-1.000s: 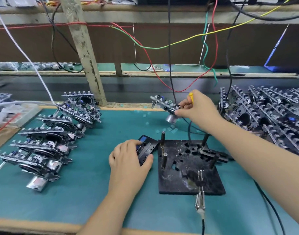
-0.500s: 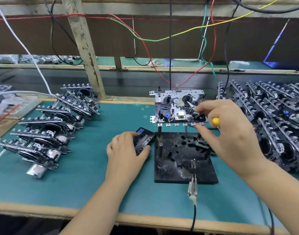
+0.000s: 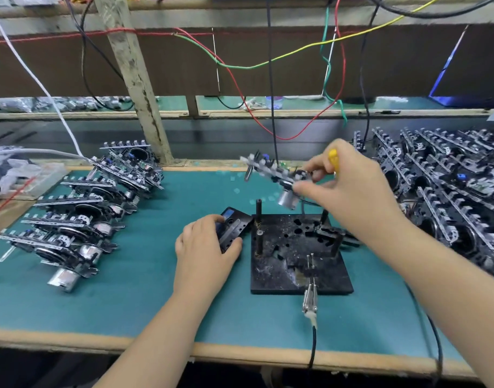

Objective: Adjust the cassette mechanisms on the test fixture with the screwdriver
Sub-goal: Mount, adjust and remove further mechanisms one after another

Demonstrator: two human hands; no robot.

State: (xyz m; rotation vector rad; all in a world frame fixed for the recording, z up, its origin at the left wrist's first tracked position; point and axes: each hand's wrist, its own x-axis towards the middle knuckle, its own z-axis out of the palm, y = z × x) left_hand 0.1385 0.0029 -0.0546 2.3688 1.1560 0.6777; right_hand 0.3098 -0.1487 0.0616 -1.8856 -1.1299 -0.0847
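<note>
My right hand (image 3: 352, 191) pinches a cassette mechanism (image 3: 268, 170) by its right end. It hangs tilted and edge-on in the air above the far side of the black test fixture (image 3: 271, 275), silver motor (image 3: 286, 198) pointing down. The yellow screwdriver handle (image 3: 332, 156) sticks up from the same hand; its blade is hidden. Upright posts stand on the fixture plate, and nothing is seated on them. To the left of the fixture, my left hand (image 3: 203, 250) grips a black cassette (image 3: 236, 225) lying on the green mat.
A row of mechanisms (image 3: 80, 219) lies on the mat at left, and a dense pile of mechanisms (image 3: 450, 191) fills the right side. A metal clip (image 3: 309, 301) on a black cable lies at the fixture's front edge. Coloured wires hang at the back beside a wooden post (image 3: 136, 79).
Half a second ago the mechanism faced me flat, just above the fixture posts. My right hand has turned it edge-on and lifted it back. My left hand stays on the cassette.
</note>
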